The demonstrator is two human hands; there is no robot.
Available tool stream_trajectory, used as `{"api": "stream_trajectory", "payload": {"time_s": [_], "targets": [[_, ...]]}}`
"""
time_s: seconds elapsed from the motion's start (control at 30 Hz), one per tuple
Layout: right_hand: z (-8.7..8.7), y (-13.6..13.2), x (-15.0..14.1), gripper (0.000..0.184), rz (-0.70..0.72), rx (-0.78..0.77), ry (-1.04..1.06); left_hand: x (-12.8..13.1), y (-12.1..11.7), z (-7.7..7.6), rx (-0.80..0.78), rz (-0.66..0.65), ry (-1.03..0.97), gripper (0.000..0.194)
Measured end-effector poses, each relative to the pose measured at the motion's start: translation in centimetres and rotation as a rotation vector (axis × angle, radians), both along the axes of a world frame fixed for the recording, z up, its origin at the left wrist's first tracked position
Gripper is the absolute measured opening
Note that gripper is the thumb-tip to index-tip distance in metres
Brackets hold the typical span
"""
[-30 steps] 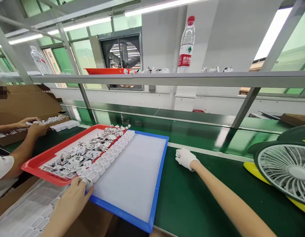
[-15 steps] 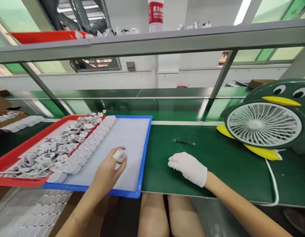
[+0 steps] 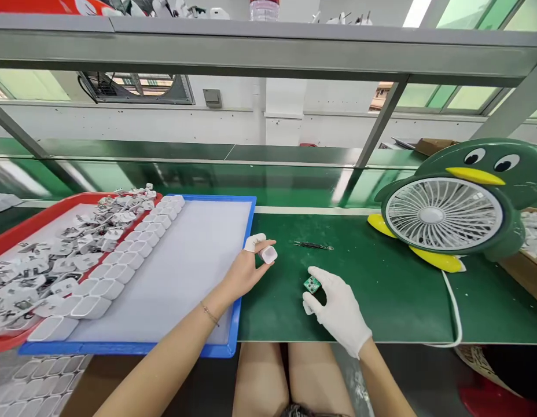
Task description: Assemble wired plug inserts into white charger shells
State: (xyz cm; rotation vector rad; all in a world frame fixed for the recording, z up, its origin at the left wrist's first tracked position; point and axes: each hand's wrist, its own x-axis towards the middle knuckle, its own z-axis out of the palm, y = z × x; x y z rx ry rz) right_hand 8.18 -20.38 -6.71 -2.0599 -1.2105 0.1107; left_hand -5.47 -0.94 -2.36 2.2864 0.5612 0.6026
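Note:
My left hand [image 3: 246, 266] is bare except for white finger covers. Its thumb and fingers pinch a small white square plastic housing [image 3: 269, 255] just past the blue tray's right rim. My right hand [image 3: 338, 307] wears a white glove and is over the green table. Between its thumb and index finger shows a small green circuit board [image 3: 312, 284]. Black tweezers [image 3: 313, 245] lie on the table beyond both hands. White housings [image 3: 116, 273] stand in a slanting row along the left side of the blue tray [image 3: 248, 231].
A red tray [image 3: 17, 229] heaped with white parts and wires overlaps the left side. At the right stands a green penguin-shaped fan [image 3: 442, 214], its white cable [image 3: 456, 313] running over the table's front edge. A metal shelf beam [image 3: 268, 49] crosses above.
My left hand has moved right from over the blue tray with the housing. My right hand has turned, and the green circuit board now shows at its fingertips. The view has shifted.

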Motion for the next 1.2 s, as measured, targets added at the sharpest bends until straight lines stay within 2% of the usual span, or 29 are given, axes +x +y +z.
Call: {"api": "stream_trajectory", "payload": {"time_s": [0.07,0.13,0.17,0.23,0.3,0.37,0.43,0.5,0.57,0.63,0.77,0.87,1.0,1.2], "targets": [[-0.4,0.6,-0.2,0.040,-0.017,-0.008,-0.020,-0.4,-0.1,0.1,0.004,0.010,-0.018,0.041],[-0.4,0.6,-0.4,0.039,0.004,0.014,0.074,-0.5,-0.2,0.3,-0.013,0.015,-0.071,0.041],[-0.3,0.5,-0.4,0.040,0.018,0.034,0.184,-0.4,-0.3,0.3,-0.023,0.006,-0.099,0.039],[0.3,-0.1,-0.5,0.041,0.054,0.116,0.532,-0.3,-0.4,0.4,-0.031,-0.026,-0.135,0.035],[0.9,-0.7,-0.5,0.040,0.086,0.268,0.927,-0.3,-0.6,0.5,-0.033,-0.061,-0.141,0.031],[1.3,-1.1,-0.3,0.038,0.097,0.470,1.237,-0.3,-0.9,0.7,-0.059,-0.079,-0.143,0.030],[1.6,-1.2,0.0,0.035,0.092,0.663,1.447,-0.3,-1.2,1.1,-0.120,-0.093,-0.158,0.026],[1.9,-0.9,0.4,0.034,0.121,0.783,1.571,-0.3,-1.5,1.5,-0.178,-0.103,-0.165,0.022],[2.3,-0.2,1.0,0.034,0.160,0.785,1.588,-0.4,-1.5,1.7,-0.226,-0.112,-0.150,0.022],[3.0,0.9,2.0,0.031,0.175,0.714,1.527,-0.5,-1.4,1.5,-0.306,-0.102,-0.118,0.026],[3.9,3.2,4.4,0.040,0.248,0.601,1.425,-0.3,-0.7,0.6,-0.567,-0.023,-0.069,0.033],[3.1,4.5,5.6,0.046,0.270,0.523,1.417,0.0,-0.4,0.2,-0.602,0.027,-0.045,0.039],[1.5,5.1,5.7,0.034,0.261,0.435,1.440,0.3,-0.2,0.4,-0.613,-0.012,0.042,0.032],[1.1,5.1,4.9,0.028,0.369,0.389,1.439,0.4,-0.5,0.5,-0.883,-0.110,0.049,0.032]]}}
